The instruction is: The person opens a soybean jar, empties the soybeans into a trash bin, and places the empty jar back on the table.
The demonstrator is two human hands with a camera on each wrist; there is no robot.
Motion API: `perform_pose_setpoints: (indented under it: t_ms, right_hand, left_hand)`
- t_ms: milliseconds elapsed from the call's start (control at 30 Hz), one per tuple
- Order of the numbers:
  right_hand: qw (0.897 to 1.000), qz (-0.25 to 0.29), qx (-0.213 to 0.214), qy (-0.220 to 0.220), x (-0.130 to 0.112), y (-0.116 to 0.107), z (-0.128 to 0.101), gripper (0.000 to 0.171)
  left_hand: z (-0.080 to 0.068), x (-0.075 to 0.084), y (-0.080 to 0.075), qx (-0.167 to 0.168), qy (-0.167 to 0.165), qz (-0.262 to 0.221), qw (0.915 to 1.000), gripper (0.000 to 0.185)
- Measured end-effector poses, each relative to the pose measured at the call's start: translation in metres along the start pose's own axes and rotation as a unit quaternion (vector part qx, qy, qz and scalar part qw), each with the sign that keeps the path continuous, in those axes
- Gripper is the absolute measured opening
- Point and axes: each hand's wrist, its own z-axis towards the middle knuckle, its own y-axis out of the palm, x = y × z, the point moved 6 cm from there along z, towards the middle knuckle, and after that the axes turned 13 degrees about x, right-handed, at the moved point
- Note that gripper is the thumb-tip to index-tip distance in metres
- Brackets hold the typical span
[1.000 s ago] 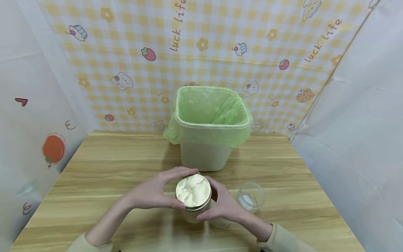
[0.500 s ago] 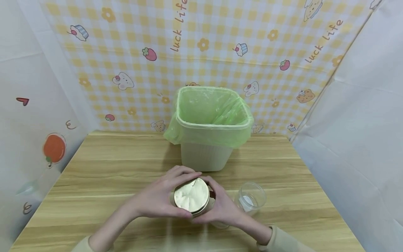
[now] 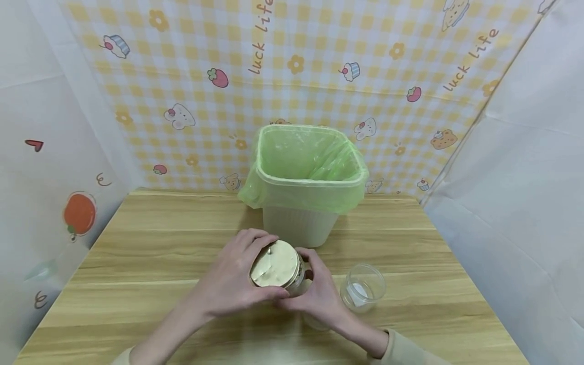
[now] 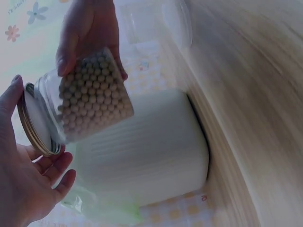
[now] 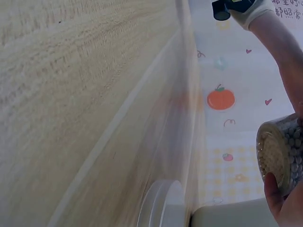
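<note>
My left hand grips the round gold metal lid, thumb and fingers spread around its edge. My right hand holds the body of a clear jar from the right. In the left wrist view the jar is tilted and holds many small pale round beads. There the lid stands at a slant at the jar's mouth, a gap showing along one side. The right wrist view shows the jar's bottom, with a thumb of my right hand against it.
A pale bin lined with a green bag stands just behind the hands. An open clear plastic tub is right of my right hand. Another clear round container is partly hidden beneath my right wrist. A patterned cloth hangs behind.
Both hands have raised the jar a little toward the bin and tilted it, lid toward the left. My left hand has turned around the lid, which now sits apart from the jar on one side.
</note>
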Motion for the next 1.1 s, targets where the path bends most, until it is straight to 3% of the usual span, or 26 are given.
perform_pose_setpoints:
  t_ms: [333,533,767,1100]
  right_hand:
    - [0.998,-0.018,0.018,0.052,0.01,-0.035,0.006,0.096]
    - [0.998,-0.031,0.041,0.049,0.013,-0.067,0.009,0.095]
    - [0.997,-0.035,0.069,0.018,0.01,-0.105,0.013,0.088]
    - [0.993,-0.057,0.103,0.033,0.008,-0.144,0.015,0.085]
  left_hand:
    - [-0.008,-0.019,-0.014,-0.014,-0.018,0.014,0.9996,0.086]
    - [-0.014,-0.028,-0.012,-0.027,-0.016,0.036,0.9989,0.082]
    - [-0.024,-0.038,0.005,-0.067,-0.014,0.073,0.995,0.081]
    - [-0.048,-0.051,0.039,-0.143,-0.023,0.106,0.9838,0.085]
